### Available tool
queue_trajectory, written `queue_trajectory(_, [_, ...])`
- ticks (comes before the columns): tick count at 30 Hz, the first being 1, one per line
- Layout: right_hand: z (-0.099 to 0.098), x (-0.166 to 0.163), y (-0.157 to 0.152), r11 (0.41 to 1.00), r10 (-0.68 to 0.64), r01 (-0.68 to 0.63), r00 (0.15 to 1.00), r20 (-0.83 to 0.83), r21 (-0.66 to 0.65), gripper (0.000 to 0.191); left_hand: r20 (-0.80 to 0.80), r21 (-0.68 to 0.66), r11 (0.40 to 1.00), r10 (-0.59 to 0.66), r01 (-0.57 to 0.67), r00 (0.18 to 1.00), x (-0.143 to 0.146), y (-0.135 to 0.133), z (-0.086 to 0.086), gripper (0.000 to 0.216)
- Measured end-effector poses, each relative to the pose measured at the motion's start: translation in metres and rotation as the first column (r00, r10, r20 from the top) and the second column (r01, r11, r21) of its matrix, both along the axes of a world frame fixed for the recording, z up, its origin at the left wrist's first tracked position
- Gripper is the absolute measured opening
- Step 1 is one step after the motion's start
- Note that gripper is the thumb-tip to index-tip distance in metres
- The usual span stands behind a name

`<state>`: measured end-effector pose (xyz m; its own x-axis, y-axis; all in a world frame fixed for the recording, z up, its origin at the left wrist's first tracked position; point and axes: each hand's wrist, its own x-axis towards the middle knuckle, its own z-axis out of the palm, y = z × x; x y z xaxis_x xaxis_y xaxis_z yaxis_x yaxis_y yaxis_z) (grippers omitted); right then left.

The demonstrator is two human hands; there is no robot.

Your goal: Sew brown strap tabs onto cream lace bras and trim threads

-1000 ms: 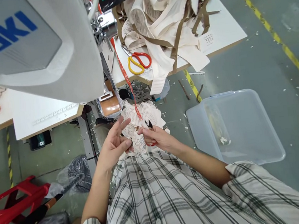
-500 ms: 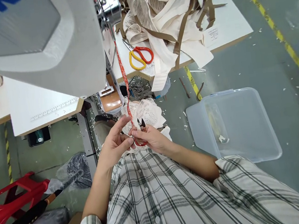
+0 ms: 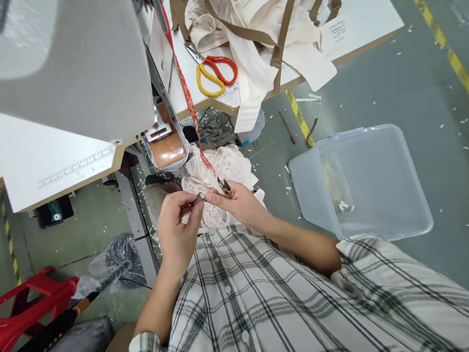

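Both my hands meet over my lap, just below the sewing machine [image 3: 48, 67]. My left hand [image 3: 178, 222] is curled, its fingertips pinched on the edge of a cream lace piece [image 3: 212, 173]. My right hand [image 3: 237, 201] is closed round small thread snips [image 3: 224, 187], whose dark tips point up. A red patterned cord [image 3: 187, 99] hangs from the machine down to the snips. The lace is bunched between the hands and the machine's brown knee pad [image 3: 166, 150].
On the white table [image 3: 352, 21] lie orange-and-yellow scissors [image 3: 214, 74] and a heap of cream fabric with brown straps [image 3: 258, 9]. A clear plastic bin [image 3: 362, 184] stands on the floor to the right. A red stool [image 3: 16, 308] is at lower left.
My left hand's spread fingers have closed into a pinch on the lace. Both hands have risen slightly toward the machine, and the snips now sit higher against the lace.
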<state>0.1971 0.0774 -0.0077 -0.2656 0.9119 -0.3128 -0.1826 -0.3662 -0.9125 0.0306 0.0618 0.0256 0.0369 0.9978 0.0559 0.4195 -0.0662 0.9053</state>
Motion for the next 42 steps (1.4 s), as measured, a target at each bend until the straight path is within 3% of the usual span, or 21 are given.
queue_trajectory(19, [-0.008, -0.001, -0.001, 0.999, -0.043, 0.040, 0.996, -0.076, -0.036, 0.044, -0.024, -0.027, 0.998, -0.056, 0.055, 0.998, 0.002, 0.000, 0.003, 0.010])
queue_trajectory(24, [-0.013, -0.005, 0.002, 0.982, -0.085, 0.046, 0.975, -0.206, -0.185, 0.040, 0.001, -0.061, 0.994, -0.087, 0.087, 0.996, 0.002, 0.000, 0.002, 0.008])
queue_trajectory(27, [-0.013, -0.006, 0.006, 0.963, -0.109, 0.022, 0.944, -0.312, -0.268, 0.041, 0.174, -0.189, 0.979, -0.037, 0.070, 0.984, 0.001, 0.001, -0.005, 0.011])
queue_trajectory(29, [-0.013, -0.005, 0.009, 0.962, -0.121, 0.019, 0.923, -0.364, -0.271, 0.040, 0.360, -0.330, 0.942, 0.062, 0.065, 0.931, 0.000, 0.004, -0.010, 0.019])
queue_trajectory(32, [-0.018, -0.005, 0.011, 0.968, -0.150, 0.054, 0.908, -0.391, -0.246, 0.038, 0.578, -0.535, 0.835, 0.250, 0.128, 0.777, -0.001, 0.011, -0.016, 0.032])
queue_trajectory(34, [-0.025, -0.004, 0.011, 0.978, -0.156, 0.087, 0.912, -0.379, -0.191, 0.035, 0.652, -0.628, 0.746, 0.348, 0.222, 0.674, -0.002, 0.018, -0.017, 0.036])
queue_trajectory(36, [-0.032, -0.002, 0.012, 0.995, -0.078, 0.052, 0.933, -0.351, -0.084, 0.037, 0.692, -0.671, 0.669, 0.409, 0.321, 0.595, -0.004, 0.027, -0.018, 0.036])
queue_trajectory(39, [-0.037, 0.003, 0.021, 0.990, 0.069, -0.046, 0.982, -0.177, 0.131, 0.036, 0.707, -0.692, 0.595, 0.441, 0.409, 0.553, -0.007, 0.042, -0.018, 0.032])
queue_trajectory(42, [-0.033, 0.007, 0.040, 0.942, 0.074, -0.091, 0.995, 0.065, 0.324, 0.035, 0.689, -0.702, 0.594, 0.426, 0.393, 0.586, -0.009, 0.055, -0.015, 0.030])
